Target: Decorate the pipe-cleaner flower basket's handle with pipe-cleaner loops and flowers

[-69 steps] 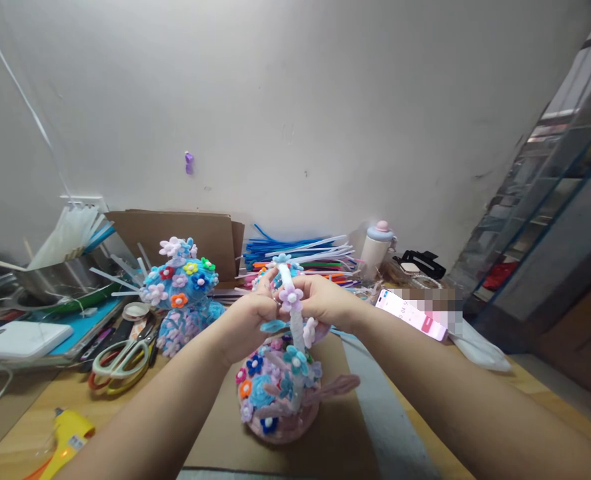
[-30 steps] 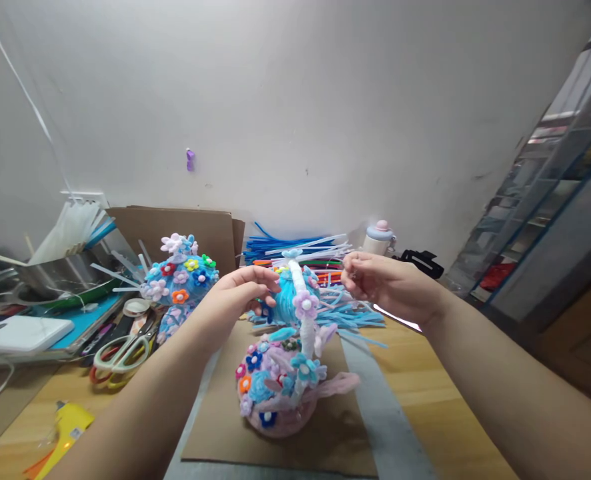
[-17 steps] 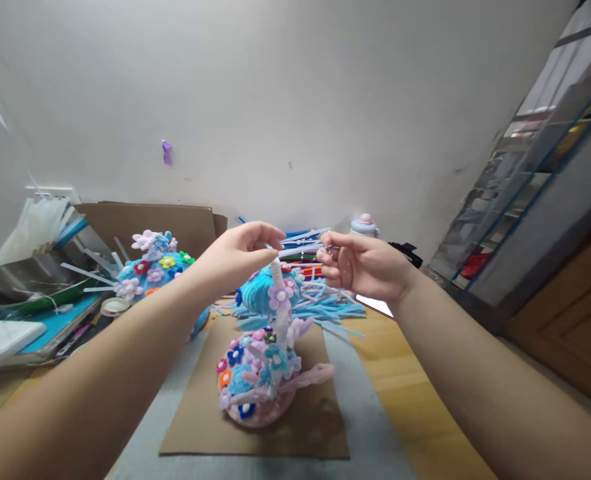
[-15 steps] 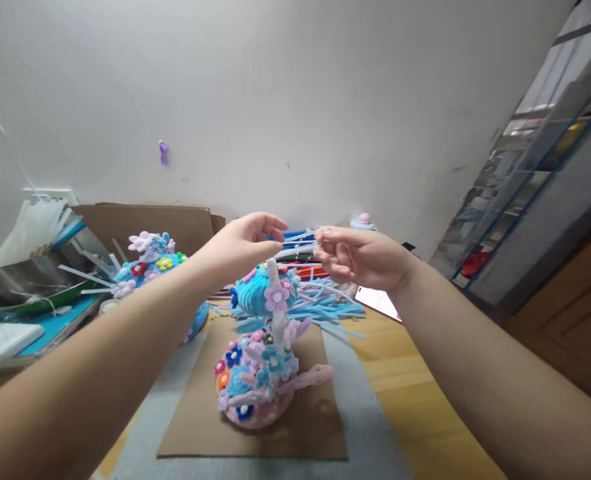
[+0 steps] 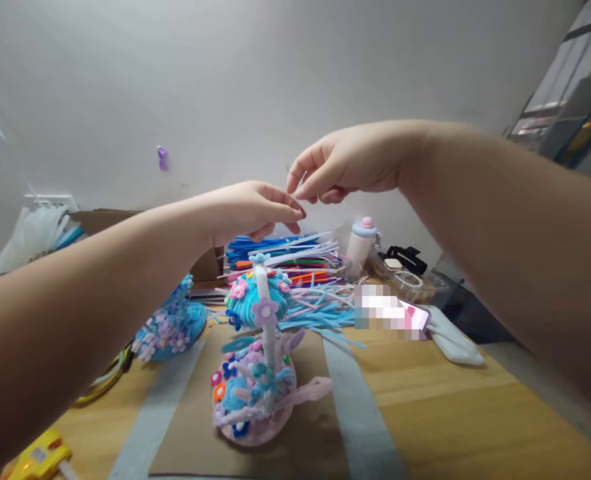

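My left hand point(image 5: 255, 210) is raised above the fuzzy flower craft point(image 5: 263, 300), its thumb and fingers drawn together at the tips. Just right of it and slightly higher, my right hand point(image 5: 330, 167) has curled fingers, the thumb and index tips close together. The fingertips of both hands nearly meet; anything thin between them is too small to make out. Below them the craft stands upright, with a turquoise top, a white stem and a pink base covered in small flowers, on a brown cardboard sheet point(image 5: 185, 433).
Bundles of pipe cleaners point(image 5: 320, 307) lie behind the craft. A bottle point(image 5: 359, 247), phone point(image 5: 415, 320) and white case point(image 5: 455, 340) are at the right. A second blue craft point(image 5: 168, 327) and a yellow glue gun point(image 5: 40, 457) are at the left.
My right hand has risen and turned palm down, closer to my left hand, which is also higher. A small blue piece now shows on top of the stem. The view has shifted.
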`<state>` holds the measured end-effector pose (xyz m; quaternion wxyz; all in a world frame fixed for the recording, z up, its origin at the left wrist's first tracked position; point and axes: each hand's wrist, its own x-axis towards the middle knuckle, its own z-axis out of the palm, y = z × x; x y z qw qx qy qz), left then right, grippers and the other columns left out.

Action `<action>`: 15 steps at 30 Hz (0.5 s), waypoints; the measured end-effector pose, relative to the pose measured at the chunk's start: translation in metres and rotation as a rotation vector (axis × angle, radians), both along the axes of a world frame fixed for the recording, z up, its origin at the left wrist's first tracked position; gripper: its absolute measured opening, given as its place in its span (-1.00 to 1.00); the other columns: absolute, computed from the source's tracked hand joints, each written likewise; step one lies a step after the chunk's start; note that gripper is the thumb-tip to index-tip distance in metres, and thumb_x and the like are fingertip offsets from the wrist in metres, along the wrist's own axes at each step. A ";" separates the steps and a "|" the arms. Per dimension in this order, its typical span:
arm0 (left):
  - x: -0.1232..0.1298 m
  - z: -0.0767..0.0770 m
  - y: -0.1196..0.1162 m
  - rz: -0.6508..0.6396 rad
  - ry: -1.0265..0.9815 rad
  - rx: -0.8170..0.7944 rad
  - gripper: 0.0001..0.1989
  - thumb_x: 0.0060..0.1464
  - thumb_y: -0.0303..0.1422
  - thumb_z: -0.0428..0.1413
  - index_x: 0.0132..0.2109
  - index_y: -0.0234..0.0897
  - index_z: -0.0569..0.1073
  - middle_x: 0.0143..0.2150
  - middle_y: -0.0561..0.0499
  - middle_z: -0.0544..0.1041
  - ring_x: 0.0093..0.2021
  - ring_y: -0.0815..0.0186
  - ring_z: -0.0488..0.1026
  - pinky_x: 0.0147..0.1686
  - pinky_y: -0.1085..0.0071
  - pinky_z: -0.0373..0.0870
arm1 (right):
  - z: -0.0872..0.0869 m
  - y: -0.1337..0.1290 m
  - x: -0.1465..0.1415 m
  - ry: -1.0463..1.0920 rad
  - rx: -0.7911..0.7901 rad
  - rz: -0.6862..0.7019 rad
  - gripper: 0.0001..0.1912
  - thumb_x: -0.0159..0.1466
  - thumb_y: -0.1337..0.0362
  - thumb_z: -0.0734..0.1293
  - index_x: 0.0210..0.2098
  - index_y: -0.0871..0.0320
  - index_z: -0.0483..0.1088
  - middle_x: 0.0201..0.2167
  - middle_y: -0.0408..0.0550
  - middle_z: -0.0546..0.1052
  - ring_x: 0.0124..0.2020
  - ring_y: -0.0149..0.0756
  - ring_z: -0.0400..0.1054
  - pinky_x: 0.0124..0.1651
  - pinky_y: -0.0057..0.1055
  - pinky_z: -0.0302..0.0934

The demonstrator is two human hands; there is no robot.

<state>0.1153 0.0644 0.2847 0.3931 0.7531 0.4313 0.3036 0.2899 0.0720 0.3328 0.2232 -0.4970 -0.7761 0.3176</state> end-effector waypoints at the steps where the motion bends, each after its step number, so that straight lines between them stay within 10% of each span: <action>1: -0.002 0.002 0.002 -0.003 0.006 0.015 -0.82 -0.12 -0.37 0.27 -0.32 -0.37 0.56 -0.44 -0.04 0.47 -0.60 0.52 0.16 -0.50 0.43 0.01 | 0.006 0.000 -0.001 -0.042 0.011 -0.002 -0.63 0.23 0.32 0.25 -0.13 0.56 0.44 -0.16 -0.04 0.45 -0.31 -0.53 0.44 -0.42 -0.67 0.01; 4: -0.011 0.008 0.006 0.028 -0.016 0.097 -0.81 -0.02 -0.33 0.21 -0.34 -0.43 0.53 -0.42 -0.04 0.45 -0.58 0.56 0.15 -0.46 0.43 0.00 | 0.023 -0.002 -0.003 -0.084 0.039 0.041 -0.36 0.25 0.32 -0.16 0.08 0.75 0.16 -0.20 -0.15 0.34 -0.43 -0.80 0.32 -0.46 -0.51 -0.02; 9: -0.024 0.015 0.008 0.051 -0.144 0.226 -0.73 0.10 -0.24 0.11 -0.14 -0.35 0.46 -0.26 -0.07 0.46 -0.54 0.56 0.21 -0.46 0.48 0.10 | 0.050 -0.008 -0.009 0.184 0.069 0.133 -0.83 0.27 0.55 0.17 -0.20 0.31 0.34 -0.54 -0.36 0.23 -0.64 -0.80 0.06 -0.52 -0.68 -0.06; 15: -0.032 0.001 -0.006 -0.304 0.023 0.203 -0.42 0.17 0.09 -0.15 0.12 -0.20 0.34 -0.07 -0.15 0.53 -0.61 0.50 0.14 -0.60 0.44 0.14 | 0.067 -0.016 -0.024 0.559 0.114 -0.039 -0.70 0.32 0.59 -0.01 -0.46 0.26 0.18 -0.49 -0.29 0.02 -0.62 -0.81 -0.03 -0.52 -0.71 -0.23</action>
